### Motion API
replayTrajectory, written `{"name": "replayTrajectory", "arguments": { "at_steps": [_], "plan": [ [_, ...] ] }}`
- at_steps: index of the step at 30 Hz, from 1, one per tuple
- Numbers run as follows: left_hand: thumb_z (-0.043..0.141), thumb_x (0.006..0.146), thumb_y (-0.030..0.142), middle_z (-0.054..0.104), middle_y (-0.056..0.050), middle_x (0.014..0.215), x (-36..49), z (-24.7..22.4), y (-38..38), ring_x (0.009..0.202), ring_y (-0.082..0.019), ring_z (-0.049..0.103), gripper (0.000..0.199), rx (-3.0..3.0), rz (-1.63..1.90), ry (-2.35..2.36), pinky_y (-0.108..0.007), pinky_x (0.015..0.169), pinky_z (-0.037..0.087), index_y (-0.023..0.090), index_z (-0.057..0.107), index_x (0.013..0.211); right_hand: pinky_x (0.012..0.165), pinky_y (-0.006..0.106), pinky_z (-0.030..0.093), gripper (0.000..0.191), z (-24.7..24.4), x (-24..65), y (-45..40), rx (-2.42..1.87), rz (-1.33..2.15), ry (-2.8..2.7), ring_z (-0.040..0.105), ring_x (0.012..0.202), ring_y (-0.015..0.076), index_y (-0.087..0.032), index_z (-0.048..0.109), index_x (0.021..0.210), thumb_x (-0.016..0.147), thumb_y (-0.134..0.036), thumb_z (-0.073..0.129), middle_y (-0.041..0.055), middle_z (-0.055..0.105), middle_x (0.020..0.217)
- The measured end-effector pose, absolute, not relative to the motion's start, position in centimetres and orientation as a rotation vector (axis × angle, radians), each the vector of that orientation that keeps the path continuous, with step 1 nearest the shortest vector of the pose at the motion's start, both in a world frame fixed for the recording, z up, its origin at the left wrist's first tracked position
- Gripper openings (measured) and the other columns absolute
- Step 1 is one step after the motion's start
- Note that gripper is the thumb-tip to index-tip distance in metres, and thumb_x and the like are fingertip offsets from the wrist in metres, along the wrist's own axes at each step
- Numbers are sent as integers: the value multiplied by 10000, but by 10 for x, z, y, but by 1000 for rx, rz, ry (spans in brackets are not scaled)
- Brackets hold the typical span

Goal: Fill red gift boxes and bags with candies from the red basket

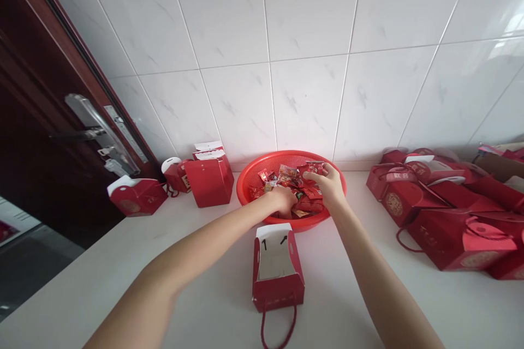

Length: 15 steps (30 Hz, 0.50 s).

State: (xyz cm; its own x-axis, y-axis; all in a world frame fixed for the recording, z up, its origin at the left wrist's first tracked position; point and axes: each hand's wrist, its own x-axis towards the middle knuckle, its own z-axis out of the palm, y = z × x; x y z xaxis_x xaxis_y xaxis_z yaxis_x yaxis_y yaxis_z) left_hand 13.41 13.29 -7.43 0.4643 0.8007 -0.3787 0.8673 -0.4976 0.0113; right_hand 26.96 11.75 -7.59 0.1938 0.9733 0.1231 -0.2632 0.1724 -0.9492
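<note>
A red plastic basket by the wall holds many small wrapped snack packets, mostly red. Into its near side reaches my left hand, fingers curled down among the packets; what they grip is hidden. At the basket's right side, my right hand is closed, pinching a small red snack packet between thumb and fingers. Directly in front of the basket stands a red gift box with its top open, a pale inside and a cord handle lying toward me.
Left of the basket stand a tall red box, a small red box and an open red box. Several closed red gift boxes crowd the right side. A dark door borders the white counter; a tiled wall rises behind.
</note>
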Motion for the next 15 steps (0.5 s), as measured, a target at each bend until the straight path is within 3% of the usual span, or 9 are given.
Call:
{"name": "replayTrajectory", "arguments": {
  "at_steps": [10,15],
  "plan": [
    [685,659,166,744,-102,806,134,-62,130,770,-281,687,159,2516,-608,1437,-333,723,508,186,753,801,533,277,464,345,-74,269,116,-985,1096,-947,597,603,161,-228,500,682,500,-236,792,-43,644,648],
    [716,655,191,749,-140,902,133,-64,132,867,-322,691,153,2521,-619,1482,-371,777,522,165,747,802,535,276,459,355,-73,270,114,-979,1096,-955,596,602,161,-232,486,678,503,-225,794,-47,635,635]
  ]
}}
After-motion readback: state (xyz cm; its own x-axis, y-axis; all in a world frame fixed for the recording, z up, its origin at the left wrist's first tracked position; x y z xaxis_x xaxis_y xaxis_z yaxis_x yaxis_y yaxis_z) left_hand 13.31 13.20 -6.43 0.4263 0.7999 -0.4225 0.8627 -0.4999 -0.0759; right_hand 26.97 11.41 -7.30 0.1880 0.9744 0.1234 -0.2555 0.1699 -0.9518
